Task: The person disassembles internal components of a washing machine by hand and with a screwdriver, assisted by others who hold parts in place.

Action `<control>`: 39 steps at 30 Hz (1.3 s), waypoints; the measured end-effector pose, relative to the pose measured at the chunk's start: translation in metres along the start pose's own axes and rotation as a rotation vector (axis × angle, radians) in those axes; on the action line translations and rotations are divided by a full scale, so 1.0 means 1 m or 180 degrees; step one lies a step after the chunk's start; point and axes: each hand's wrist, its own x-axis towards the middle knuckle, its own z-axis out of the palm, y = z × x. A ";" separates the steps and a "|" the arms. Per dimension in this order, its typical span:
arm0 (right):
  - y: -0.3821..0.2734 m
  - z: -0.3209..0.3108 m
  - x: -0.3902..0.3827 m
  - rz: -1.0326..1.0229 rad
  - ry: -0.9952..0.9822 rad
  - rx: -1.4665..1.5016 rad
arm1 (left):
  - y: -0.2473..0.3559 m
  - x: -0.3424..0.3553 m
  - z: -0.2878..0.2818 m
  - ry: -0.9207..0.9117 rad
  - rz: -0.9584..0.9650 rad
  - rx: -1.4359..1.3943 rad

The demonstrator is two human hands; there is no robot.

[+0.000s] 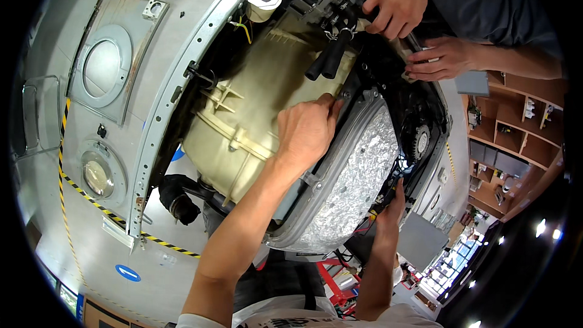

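Observation:
In front of me is an opened washing machine with a cream plastic tub (255,97) inside its metal frame (159,106). A housing with a crinkled silver foil cover (349,182) sits against the tub's right side. Over the seam between them, my left hand (306,130) is closed, fingertips beside the housing's upper rim; whatever they grip is hidden. My right hand (392,203) reaches up at the housing's lower right, next to dark parts and wires. Its fingers are mostly hidden. Two black rubber hoses (331,58) hang above my left hand.
Another person's hands (398,3) work at the machine's top right edge. A metal panel with a round opening (100,64) and a round glass door (100,173) lie on the floor at left. A red tool cart (335,279) stands below; wooden shelves (516,121) are at right.

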 end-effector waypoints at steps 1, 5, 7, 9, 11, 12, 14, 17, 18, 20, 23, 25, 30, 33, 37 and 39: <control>0.001 -0.002 0.001 0.0053 -0.0053 0.0073 | -0.001 0.000 0.000 0.0008 0.0012 0.0015; 0.000 0.003 -0.002 0.0027 -0.0071 0.0041 | -0.002 -0.001 0.002 0.0050 0.0049 0.0072; -0.002 0.010 -0.007 -0.0076 0.0038 -0.0015 | -0.002 0.000 0.003 0.0071 0.0062 0.0059; -0.004 0.010 -0.007 -0.0064 0.0052 -0.0055 | -0.003 0.000 0.004 0.0085 0.0076 0.0007; -0.006 0.012 -0.008 -0.0047 0.0103 -0.0102 | -0.003 0.000 0.004 0.0130 0.0126 0.0037; -0.007 0.013 -0.009 -0.0041 0.0155 -0.0134 | -0.002 0.001 0.004 0.0152 0.0152 0.0051; -0.007 0.015 -0.009 -0.0036 0.0188 -0.0142 | -0.002 0.001 0.005 0.0176 0.0170 0.0087; -0.007 0.016 -0.009 -0.0044 0.0154 -0.0132 | -0.002 0.001 0.005 0.0148 0.0170 0.0160; -0.007 0.017 -0.010 -0.0039 0.0150 -0.0165 | -0.002 0.001 0.005 0.0128 0.0166 0.0187; -0.007 0.015 -0.009 -0.0050 0.0155 -0.0221 | -0.003 0.001 0.005 0.0181 0.0301 0.0192; -0.007 0.013 -0.007 -0.0079 0.0180 -0.0249 | -0.007 0.000 0.005 0.0206 0.0434 0.0201; -0.005 0.016 -0.008 -0.0077 0.0215 -0.0199 | -0.008 0.000 0.004 0.0142 0.0446 0.0175; -0.007 0.007 -0.004 0.0036 0.0054 -0.0151 | -0.007 -0.001 0.004 0.0142 0.0392 0.0056; -0.007 0.004 -0.002 0.0060 -0.0052 -0.0090 | -0.006 0.000 0.002 0.0139 0.0389 0.0107; -0.004 -0.003 0.008 0.0205 -0.0087 -0.0037 | -0.012 0.002 0.001 0.0048 0.0566 0.0131; -0.005 -0.009 0.009 0.0255 -0.0190 -0.0101 | -0.016 0.002 0.002 0.0121 0.0701 0.0046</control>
